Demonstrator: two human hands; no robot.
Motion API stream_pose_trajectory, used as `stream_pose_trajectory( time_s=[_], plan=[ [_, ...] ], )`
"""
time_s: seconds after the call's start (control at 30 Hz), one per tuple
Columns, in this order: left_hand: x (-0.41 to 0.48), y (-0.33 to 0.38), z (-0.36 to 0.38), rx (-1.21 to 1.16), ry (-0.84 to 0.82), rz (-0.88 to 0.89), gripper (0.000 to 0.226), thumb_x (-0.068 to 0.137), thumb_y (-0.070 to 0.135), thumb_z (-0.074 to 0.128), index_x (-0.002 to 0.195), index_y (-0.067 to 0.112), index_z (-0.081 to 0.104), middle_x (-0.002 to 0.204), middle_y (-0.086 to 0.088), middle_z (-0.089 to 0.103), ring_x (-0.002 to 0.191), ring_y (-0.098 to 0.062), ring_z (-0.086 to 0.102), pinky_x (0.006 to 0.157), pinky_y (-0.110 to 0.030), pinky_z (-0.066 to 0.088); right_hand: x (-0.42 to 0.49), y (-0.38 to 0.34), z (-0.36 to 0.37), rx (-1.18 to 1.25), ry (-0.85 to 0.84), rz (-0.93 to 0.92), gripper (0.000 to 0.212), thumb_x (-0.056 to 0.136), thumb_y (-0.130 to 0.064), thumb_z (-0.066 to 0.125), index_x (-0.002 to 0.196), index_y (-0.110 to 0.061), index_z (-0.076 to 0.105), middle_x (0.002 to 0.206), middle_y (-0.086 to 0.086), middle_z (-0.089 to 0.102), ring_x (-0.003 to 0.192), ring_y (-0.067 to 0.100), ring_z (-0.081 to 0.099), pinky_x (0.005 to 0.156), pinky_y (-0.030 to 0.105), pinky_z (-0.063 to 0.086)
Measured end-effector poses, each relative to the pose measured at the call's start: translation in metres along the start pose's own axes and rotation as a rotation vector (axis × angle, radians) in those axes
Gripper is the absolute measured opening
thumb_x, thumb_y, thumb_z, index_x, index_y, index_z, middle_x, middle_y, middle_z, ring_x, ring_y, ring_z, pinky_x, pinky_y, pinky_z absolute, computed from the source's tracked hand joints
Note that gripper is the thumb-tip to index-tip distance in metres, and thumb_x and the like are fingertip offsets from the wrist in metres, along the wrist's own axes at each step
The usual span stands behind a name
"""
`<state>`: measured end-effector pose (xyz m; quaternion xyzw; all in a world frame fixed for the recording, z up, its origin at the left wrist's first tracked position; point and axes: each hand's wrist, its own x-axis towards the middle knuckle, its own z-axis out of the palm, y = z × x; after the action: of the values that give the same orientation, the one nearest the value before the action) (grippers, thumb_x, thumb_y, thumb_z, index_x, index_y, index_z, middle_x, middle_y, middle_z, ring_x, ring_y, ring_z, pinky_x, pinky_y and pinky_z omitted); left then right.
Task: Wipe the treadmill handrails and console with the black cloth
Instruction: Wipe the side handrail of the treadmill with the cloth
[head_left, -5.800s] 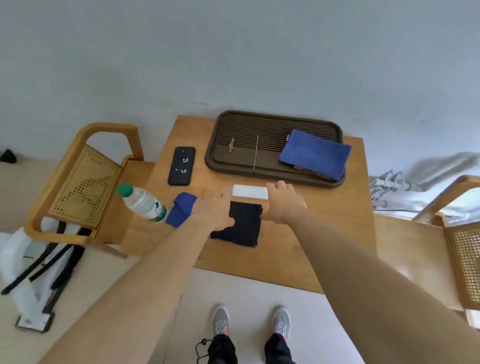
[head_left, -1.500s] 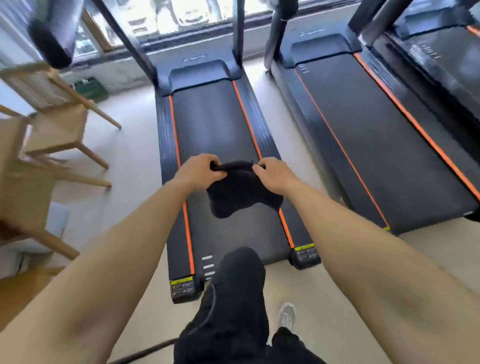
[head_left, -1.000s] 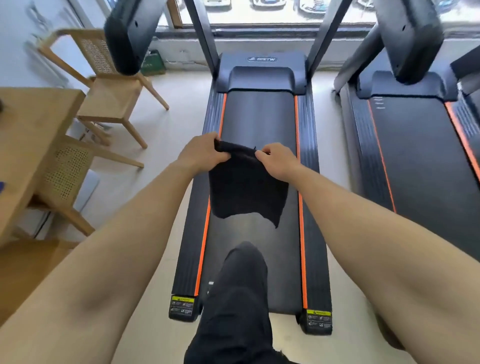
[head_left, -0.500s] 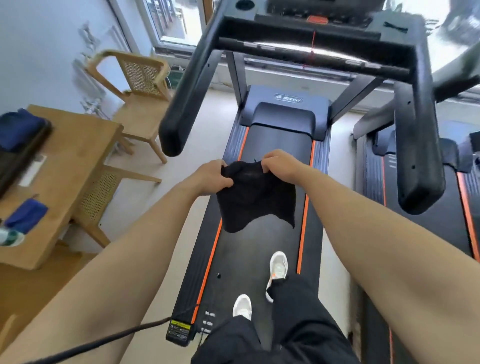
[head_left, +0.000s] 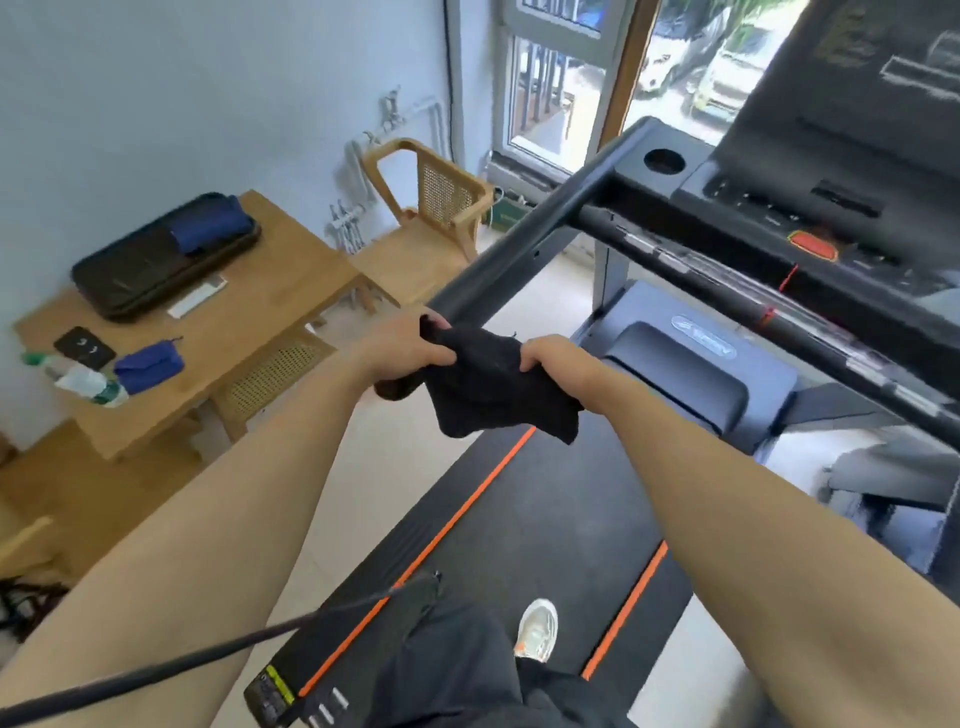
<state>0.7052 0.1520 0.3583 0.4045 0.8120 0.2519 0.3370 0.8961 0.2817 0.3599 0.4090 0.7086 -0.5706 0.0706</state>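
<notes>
The black cloth hangs limp and bunched between the hands, the left hand and right hand each gripping an upper edge with curled fingers. Earlier it hung mid-belt; now it sits at the left handrail's near end.

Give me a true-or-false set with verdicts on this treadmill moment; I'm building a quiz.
1. The left hand and right hand both hold the black cloth. True.
2. The black cloth is pressed on the console. False: it is held near the left handrail end, short of the console.
3. A blue cloth lies in the dark tray on the table. True.
4. Both feet stand on the floor. False: a shoe is on the treadmill belt.
</notes>
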Motion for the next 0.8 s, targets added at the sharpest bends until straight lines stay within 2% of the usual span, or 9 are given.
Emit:
stream_pose_trajectory(
  time_s=[0.13, 0.2, 0.27, 0.37, 0.43, 0.53, 0.6, 0.7, 0.8],
  plan=[
    [0.01, -0.009, -0.029, -0.221, 0.146, -0.093, 0.02, 0.084, 0.009, 0.063, 0.096, 0.026, 0.067, 0.086, -0.002, 0.065, 0.075, -0.017, 0.056, 0.064, -0.031, 0.045, 0.046, -0.04, -0.014, -0.086, -0.08, -0.149, 0.022, 0.073, -0.008, 0.048, 0.062, -0.021, 0.033, 0.057, -0.005, 0.031, 0.055, 0.016, 0.028, 0.049, 0.029, 0.02],
    [0.019, -0.023, -0.041, -0.26, 0.224, -0.16, 0.012, 0.085, 0.01, 0.066, 0.095, 0.016, 0.067, 0.08, -0.003, 0.062, 0.071, -0.019, 0.053, 0.06, -0.031, 0.043, 0.075, -0.063, -0.02, -0.156, -0.131, -0.179, 0.021, 0.071, -0.008, 0.048, 0.061, -0.022, 0.036, 0.059, -0.003, 0.032, 0.055, 0.017, 0.029, 0.044, 0.026, 0.017],
    [0.033, -0.041, -0.047, -0.309, 0.287, -0.233, 0.022, 0.084, 0.018, 0.072, 0.102, 0.009, 0.065, 0.078, -0.001, 0.059, 0.071, -0.019, 0.053, 0.059, -0.03, 0.041, 0.106, -0.087, -0.021, -0.238, -0.139, -0.194, 0.017, 0.075, -0.007, 0.05, 0.067, -0.02, 0.044, 0.066, -0.001, 0.039, 0.059, 0.017, 0.036, 0.044, 0.026, 0.023],
    [0.058, -0.063, -0.049, -0.359, 0.385, -0.32, 0.024, 0.084, 0.019, 0.075, 0.103, 0.009, 0.064, 0.085, 0.0, 0.064, 0.077, -0.016, 0.059, 0.062, -0.028, 0.041, 0.157, -0.116, -0.013, -0.293, -0.16, -0.225, 0.004, 0.084, -0.017, 0.054, 0.087, -0.019, 0.052, 0.085, -0.001, 0.05, 0.08, 0.019, 0.048, 0.066, 0.032, 0.04],
    [0.078, -0.074, -0.047, -0.379, 0.476, -0.379, 0.02, 0.086, 0.016, 0.073, 0.1, 0.007, 0.063, 0.09, -0.003, 0.066, 0.081, -0.018, 0.061, 0.064, -0.031, 0.045, 0.188, -0.129, -0.007, -0.395, -0.172, -0.248, 0.019, 0.085, -0.022, 0.055, 0.105, -0.021, 0.054, 0.092, -0.002, 0.052, 0.085, 0.018, 0.051, 0.08, 0.038, 0.045],
    [0.106, -0.083, -0.039, -0.37, 0.582, -0.477, 0.014, 0.087, 0.012, 0.067, 0.099, 0.009, 0.061, 0.09, -0.002, 0.066, 0.086, -0.024, 0.062, 0.064, -0.033, 0.046, 0.226, -0.138, 0.001, -0.552, -0.202, -0.297, 0.035, 0.088, -0.017, 0.052, 0.122, -0.02, 0.047, 0.106, 0.005, 0.056, 0.095, 0.023, 0.055, 0.083, 0.038, 0.043],
    [0.121, -0.089, -0.028, -0.316, 0.594, -0.561, 0.022, 0.088, 0.013, 0.064, 0.108, 0.012, 0.059, 0.102, -0.005, 0.065, 0.095, -0.027, 0.062, 0.069, -0.036, 0.047, 0.246, -0.132, 0.009, -0.741, -0.143, -0.378, 0.045, 0.087, -0.016, 0.053, 0.131, -0.021, 0.046, 0.124, 0.01, 0.054, 0.113, 0.031, 0.052, 0.091, 0.042, 0.042],
    [0.132, -0.085, -0.009, -0.122, 0.66, -0.689, 0.063, 0.087, 0.023, 0.068, 0.142, 0.014, 0.039, 0.142, -0.01, 0.042, 0.119, -0.033, 0.053, 0.088, -0.044, 0.05, 0.253, -0.11, 0.021, -1.044, 0.135, -0.679, 0.057, 0.082, -0.026, 0.058, 0.138, -0.017, 0.049, 0.134, 0.011, 0.049, 0.122, 0.036, 0.045, 0.098, 0.047, 0.037],
    [0.126, -0.076, 0.016, 0.041, 0.732, -0.466, 0.071, 0.086, 0.042, 0.064, 0.146, 0.019, 0.033, 0.15, -0.006, 0.035, 0.127, -0.028, 0.047, 0.093, -0.043, 0.05, 0.252, -0.077, 0.025, -1.091, -0.134, -0.862, 0.068, 0.081, -0.054, 0.053, 0.138, -0.015, 0.053, 0.135, 0.007, 0.056, 0.124, 0.031, 0.051, 0.103, 0.044, 0.04]
  ],
)
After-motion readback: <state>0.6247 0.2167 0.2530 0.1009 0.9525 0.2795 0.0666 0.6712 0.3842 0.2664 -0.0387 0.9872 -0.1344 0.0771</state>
